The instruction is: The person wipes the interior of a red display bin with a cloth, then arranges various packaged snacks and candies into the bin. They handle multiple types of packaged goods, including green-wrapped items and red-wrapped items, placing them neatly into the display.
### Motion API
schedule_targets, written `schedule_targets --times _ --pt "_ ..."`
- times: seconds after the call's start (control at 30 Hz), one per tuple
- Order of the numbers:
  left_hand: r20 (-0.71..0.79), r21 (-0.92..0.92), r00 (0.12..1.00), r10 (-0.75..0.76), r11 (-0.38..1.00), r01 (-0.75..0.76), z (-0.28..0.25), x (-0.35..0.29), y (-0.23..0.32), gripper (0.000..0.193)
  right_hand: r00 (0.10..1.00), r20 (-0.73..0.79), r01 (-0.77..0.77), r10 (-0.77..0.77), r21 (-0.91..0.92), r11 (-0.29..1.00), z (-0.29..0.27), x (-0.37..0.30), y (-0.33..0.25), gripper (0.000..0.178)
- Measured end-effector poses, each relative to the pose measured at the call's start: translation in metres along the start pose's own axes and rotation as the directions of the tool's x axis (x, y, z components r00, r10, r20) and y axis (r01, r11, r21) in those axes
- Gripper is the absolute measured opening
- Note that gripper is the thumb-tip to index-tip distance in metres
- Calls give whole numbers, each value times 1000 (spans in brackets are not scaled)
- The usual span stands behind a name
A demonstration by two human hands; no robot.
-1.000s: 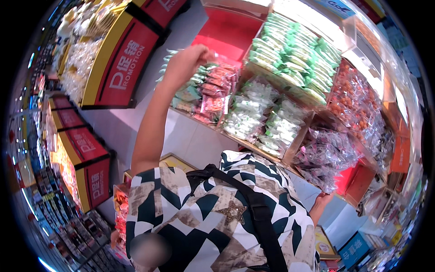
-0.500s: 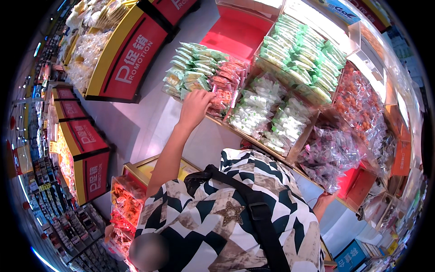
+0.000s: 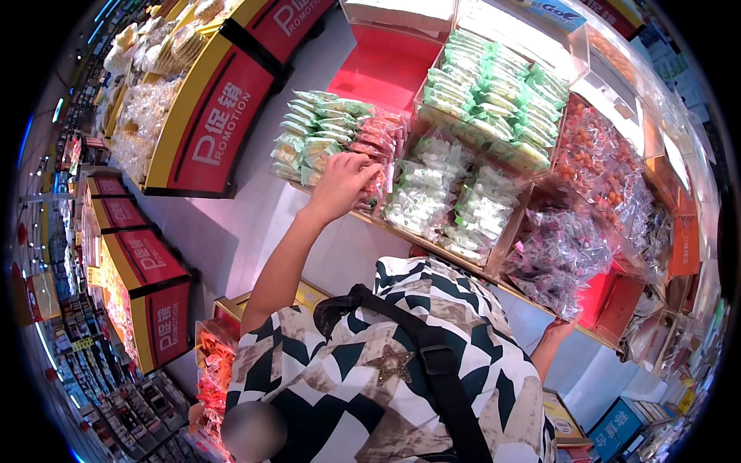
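My left hand [image 3: 346,185] reaches forward to the front edge of the display, its fingers bent over the red snack packets [image 3: 376,133]. The fingertips seem to grip the front red packet, partly hidden by the hand. Just left of it stand rows of green-and-clear packets [image 3: 316,127]. To its right lie white-and-green bags [image 3: 421,197]. My right hand [image 3: 557,333] is low at the display's front edge, beside a pile of clear bags with purplish contents [image 3: 559,251]. Its fingers are mostly out of sight, so its grip is unclear.
Behind the white bags stands a raised box of green packets [image 3: 494,100]. Orange-filled bags [image 3: 590,147] lie to the right. A bare red tray bottom [image 3: 390,65] shows at the back. Red-and-yellow promotion stands [image 3: 220,116] line the left, and a red-filled bin [image 3: 216,359] sits close behind.
My left hand stays at the red packets and shifts slightly right over them, its fingers now reaching farther across the front one. The whole view has turned a little. My right hand keeps its place.
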State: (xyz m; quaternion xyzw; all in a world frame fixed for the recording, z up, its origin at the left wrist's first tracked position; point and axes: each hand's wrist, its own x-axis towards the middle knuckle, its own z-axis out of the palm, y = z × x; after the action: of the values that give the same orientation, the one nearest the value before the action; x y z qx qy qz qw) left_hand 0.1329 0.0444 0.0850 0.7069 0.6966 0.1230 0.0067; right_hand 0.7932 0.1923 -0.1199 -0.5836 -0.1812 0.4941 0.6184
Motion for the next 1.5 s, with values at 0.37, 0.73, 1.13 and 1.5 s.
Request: schedule_targets --times 0.37,0.73,1.13,1.5 --pt "23 21 997 -74 997 74 11 5 4 58 998 50 -39 39 -2 999 -17 20 8 43" --pt "21 -43 999 -43 998 44 5 10 2 67 999 -1 -39 39 4 999 -8 14 6 44" --pt "192 -67 974 122 992 -111 5 1 1 45 998 65 -1 1 10 1000 -18 23 10 40" --pt "-46 37 999 16 999 -15 -6 10 -17 66 997 9 80 -80 59 995 -1 5 12 40"
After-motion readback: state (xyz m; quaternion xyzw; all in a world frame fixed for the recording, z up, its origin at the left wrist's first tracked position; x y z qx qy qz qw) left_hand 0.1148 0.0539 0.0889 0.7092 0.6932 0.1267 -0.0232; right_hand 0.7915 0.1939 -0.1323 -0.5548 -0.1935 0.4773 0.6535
